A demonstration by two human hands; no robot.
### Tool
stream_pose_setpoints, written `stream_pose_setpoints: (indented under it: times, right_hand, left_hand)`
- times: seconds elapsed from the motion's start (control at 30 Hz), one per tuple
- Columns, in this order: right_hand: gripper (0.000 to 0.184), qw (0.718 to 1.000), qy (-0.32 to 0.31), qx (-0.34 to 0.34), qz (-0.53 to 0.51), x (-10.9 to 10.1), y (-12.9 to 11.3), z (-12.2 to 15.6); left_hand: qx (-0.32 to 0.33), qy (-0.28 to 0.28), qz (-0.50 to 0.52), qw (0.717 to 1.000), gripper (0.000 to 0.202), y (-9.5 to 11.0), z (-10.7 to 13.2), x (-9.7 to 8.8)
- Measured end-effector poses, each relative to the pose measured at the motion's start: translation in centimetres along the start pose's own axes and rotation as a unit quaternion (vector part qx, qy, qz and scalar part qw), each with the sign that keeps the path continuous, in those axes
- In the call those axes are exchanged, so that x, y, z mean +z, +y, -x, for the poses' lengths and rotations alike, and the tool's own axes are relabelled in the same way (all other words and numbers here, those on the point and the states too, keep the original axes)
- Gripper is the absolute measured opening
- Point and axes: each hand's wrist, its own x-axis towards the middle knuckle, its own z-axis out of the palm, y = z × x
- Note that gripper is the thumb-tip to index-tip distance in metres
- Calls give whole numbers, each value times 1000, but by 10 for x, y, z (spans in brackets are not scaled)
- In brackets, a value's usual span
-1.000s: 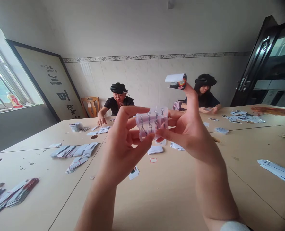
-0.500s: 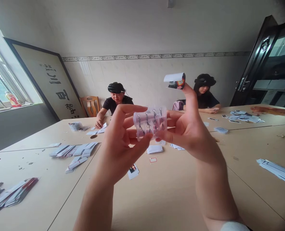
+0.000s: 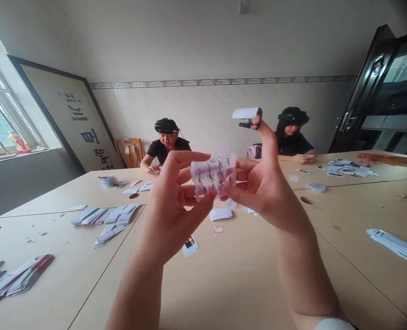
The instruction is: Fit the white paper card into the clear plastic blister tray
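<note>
Both my hands are raised in front of me over the beige table. Between them I hold a clear plastic sheet carrying a row of small metal keychain hooks. My left hand pinches its left edge between thumb and fingers. My right hand holds the right edge, and a curled printed card sticks to the tip of its raised thumb.
Stacks and fans of small cards lie over the table, with more at the left edge and right. Two people in black sit at the far side. A dark cabinet stands right.
My hands and the plastic sheet have stayed nearly still, shifting slightly left. The far left person has drawn a hand back toward themselves.
</note>
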Motion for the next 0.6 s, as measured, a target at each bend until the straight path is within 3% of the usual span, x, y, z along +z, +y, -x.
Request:
stream_pose_setpoints:
  times: [0.3, 0.6]
  right_hand:
    - [110, 1000, 15, -20, 2, 3, 0, -1]
    - [112, 1000, -11, -10, 5, -1, 1, -3]
  left_hand:
    - [7, -10, -36, 999, 38, 3, 0, 2]
    - [10, -17, -29, 999, 40, -2, -4, -1]
